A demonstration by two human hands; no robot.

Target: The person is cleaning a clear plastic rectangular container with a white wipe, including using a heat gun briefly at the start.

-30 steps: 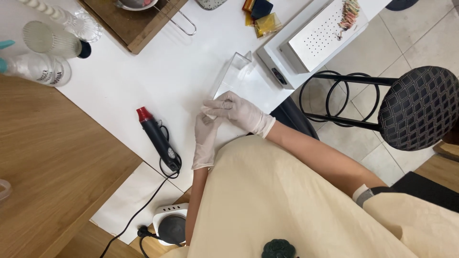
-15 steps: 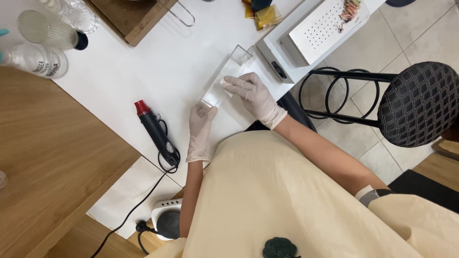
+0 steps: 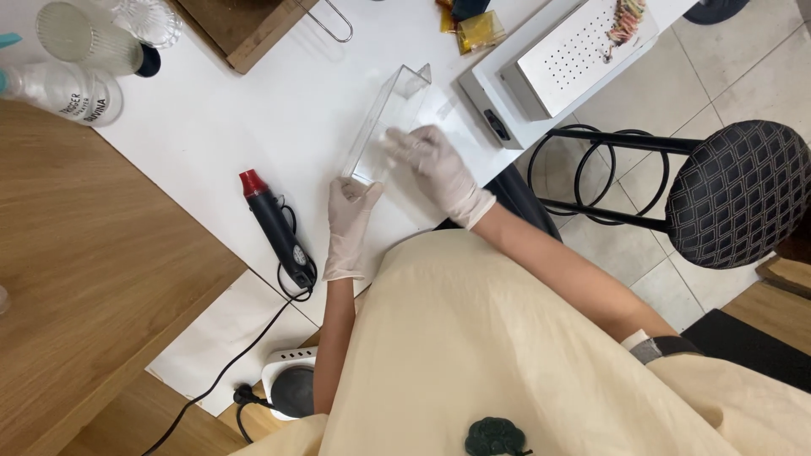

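head view | clear box at frame centre, more upright than a second ago | left hand pinching its near end | right hand spread, likely resting on its side | heat gun left, untouched

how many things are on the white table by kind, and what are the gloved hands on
clear plastic box, under the left hand and right hand: 1
heat gun, black with red nozzle: 1
clear glass vessels: 3
wooden board: 1
perforated metal machine: 1
yellow packet: 1
total: 8
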